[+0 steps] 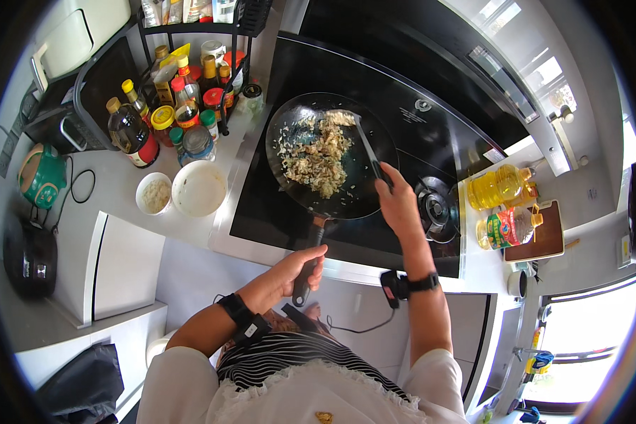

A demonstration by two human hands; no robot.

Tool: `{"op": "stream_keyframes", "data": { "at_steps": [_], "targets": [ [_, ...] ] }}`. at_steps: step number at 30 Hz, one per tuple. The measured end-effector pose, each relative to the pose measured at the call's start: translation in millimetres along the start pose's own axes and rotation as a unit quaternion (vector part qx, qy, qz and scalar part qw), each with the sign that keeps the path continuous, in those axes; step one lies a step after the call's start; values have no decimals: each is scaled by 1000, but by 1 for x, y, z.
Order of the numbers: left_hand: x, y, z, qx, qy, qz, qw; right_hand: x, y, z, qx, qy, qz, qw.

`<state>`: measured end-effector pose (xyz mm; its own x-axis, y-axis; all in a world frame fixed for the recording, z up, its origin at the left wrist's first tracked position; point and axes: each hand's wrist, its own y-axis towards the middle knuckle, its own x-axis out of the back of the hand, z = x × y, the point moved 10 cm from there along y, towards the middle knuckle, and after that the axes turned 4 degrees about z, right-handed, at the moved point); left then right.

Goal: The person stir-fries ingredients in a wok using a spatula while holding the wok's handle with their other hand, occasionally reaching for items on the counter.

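Observation:
A dark wok [371,196] sits over the left burner of the black glass gas hob [259,217]. My left hand [299,270] grips the wok's dark handle [314,238] near its end. Fried rice [320,164] is heaped left of the wok's middle, with loose grains scattered around it. My right hand [399,199] holds a spatula [370,148] by its dark handle. The spatula's blade lies at the wok's far side, carrying some rice and partly covered by it.
Left of the hob stand a small bowl of pale food [156,194], a larger white bowl [200,188] and several sauce bottles [132,132] by a black rack [236,69]. The right burner [434,209] is uncovered. Oil bottles [498,186] stand beyond it, near a brown board [548,233].

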<state>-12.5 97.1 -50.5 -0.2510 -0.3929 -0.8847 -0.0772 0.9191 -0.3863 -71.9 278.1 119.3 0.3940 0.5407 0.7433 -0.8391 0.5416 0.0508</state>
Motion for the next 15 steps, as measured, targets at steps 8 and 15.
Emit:
{"op": "stream_keyframes", "data": {
  "at_steps": [8, 15],
  "targets": [
    [6, -6, -4, -4, -5, -8, 1000, -55, -32, -2, -6, 117, 171, 978],
    [0, 6, 2, 12, 5, 15, 1000, -30, -7, -1, -38, 208, 125, 969]
  ]
}}
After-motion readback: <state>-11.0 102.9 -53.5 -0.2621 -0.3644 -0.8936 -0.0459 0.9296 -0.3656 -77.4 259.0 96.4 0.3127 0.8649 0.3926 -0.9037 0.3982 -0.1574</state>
